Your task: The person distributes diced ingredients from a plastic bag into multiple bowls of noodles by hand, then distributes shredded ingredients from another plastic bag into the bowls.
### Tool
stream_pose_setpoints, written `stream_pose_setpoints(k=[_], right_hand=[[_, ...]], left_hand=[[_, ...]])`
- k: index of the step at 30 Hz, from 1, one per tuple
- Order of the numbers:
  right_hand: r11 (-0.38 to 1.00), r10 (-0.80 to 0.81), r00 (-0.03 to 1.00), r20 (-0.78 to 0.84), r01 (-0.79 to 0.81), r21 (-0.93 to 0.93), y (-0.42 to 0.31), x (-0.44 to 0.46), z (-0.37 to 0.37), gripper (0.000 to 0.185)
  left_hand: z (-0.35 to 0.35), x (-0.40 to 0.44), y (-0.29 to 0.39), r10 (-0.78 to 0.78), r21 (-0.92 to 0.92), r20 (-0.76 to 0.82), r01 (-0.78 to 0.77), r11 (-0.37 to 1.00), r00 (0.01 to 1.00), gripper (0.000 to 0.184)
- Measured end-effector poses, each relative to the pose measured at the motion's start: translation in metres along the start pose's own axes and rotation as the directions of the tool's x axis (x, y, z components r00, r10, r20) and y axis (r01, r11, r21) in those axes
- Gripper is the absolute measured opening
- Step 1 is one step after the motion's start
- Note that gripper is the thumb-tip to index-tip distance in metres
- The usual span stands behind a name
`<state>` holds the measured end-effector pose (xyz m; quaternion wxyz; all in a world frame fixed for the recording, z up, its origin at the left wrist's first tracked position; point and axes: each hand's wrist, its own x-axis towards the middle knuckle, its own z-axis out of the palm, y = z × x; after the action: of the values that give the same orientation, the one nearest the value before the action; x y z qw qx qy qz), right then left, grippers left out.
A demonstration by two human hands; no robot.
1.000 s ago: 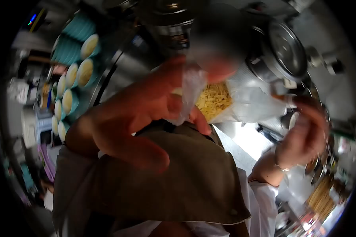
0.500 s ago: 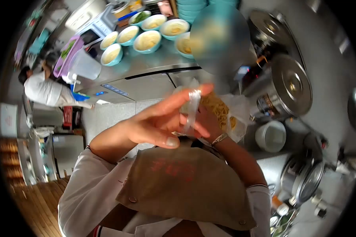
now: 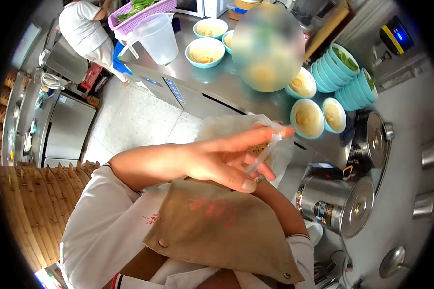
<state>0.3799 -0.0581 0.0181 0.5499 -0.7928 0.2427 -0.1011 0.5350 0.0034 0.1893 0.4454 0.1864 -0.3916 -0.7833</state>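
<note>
My left hand [image 3: 212, 156] reaches across the middle of the view with its fingers apart. A narrow strap of a clear plastic bag [image 3: 226, 126] is hooked over its index finger, so the bag hangs from this hand. Yellow noodles [image 3: 260, 148] show through the gap between the left fingers, inside the bag. From the lower right comes my right forearm [image 3: 279, 207], wearing a bracelet at the wrist. My right hand itself is hidden behind the left hand and the bag, so its fingers cannot be made out.
Turquoise bowls [image 3: 307, 118] with pale contents stand along the steel counter [image 3: 188, 79]. Stacked bowls [image 3: 340, 72] and lidded steel pots [image 3: 335, 200] are at the right. A clear pitcher [image 3: 156, 38] and a purple basket [image 3: 142, 17] stand near a person in white [image 3: 82, 26].
The view has swung round, with the counter and pots shifting within it. The noodles and right hand, seen beyond my left hand before, are now mostly covered. The strap stays on the left finger.
</note>
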Motion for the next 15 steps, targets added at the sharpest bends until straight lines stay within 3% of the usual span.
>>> stream_pose_setpoints(k=[5, 6, 9, 10, 11, 15], right_hand=[[0.967, 0.055, 0.998, -0.043, -0.064, -0.248, -0.024, 0.068, -0.013, 0.059], [0.837, 0.028, 0.999, 0.021, -0.012, -0.547, -0.018, 0.077, -0.018, 0.058], [0.978, -0.117, 0.992, 0.039, 0.122, -0.172, 0.055, 0.107, -0.010, 0.059], [0.845, -0.131, 0.990, 0.056, 0.141, -0.515, 0.056, 0.111, -0.017, 0.059], [0.600, -0.146, 0.987, 0.065, 0.141, -0.788, 0.057, 0.117, -0.025, 0.059], [0.710, -0.264, 0.952, 0.153, 0.299, -0.638, 0.078, 0.126, -0.045, 0.057]], left_hand=[[-0.041, -0.002, 0.035, 0.083, -0.014, -0.151, -0.086, 0.996, 0.985, 0.095], [-0.049, 0.001, 0.039, 0.093, 0.000, -0.172, -0.094, 0.996, 0.981, 0.095], [-0.073, 0.008, 0.037, 0.098, 0.043, -0.204, -0.091, 0.995, 0.974, 0.093], [-0.079, 0.011, 0.034, 0.090, 0.048, -0.185, -0.083, 0.995, 0.979, 0.090], [-0.084, 0.014, 0.033, 0.077, 0.064, -0.160, -0.067, 0.996, 0.984, 0.087], [-0.093, 0.029, 0.037, 0.055, 0.108, -0.115, -0.043, 0.993, 0.992, 0.092]])
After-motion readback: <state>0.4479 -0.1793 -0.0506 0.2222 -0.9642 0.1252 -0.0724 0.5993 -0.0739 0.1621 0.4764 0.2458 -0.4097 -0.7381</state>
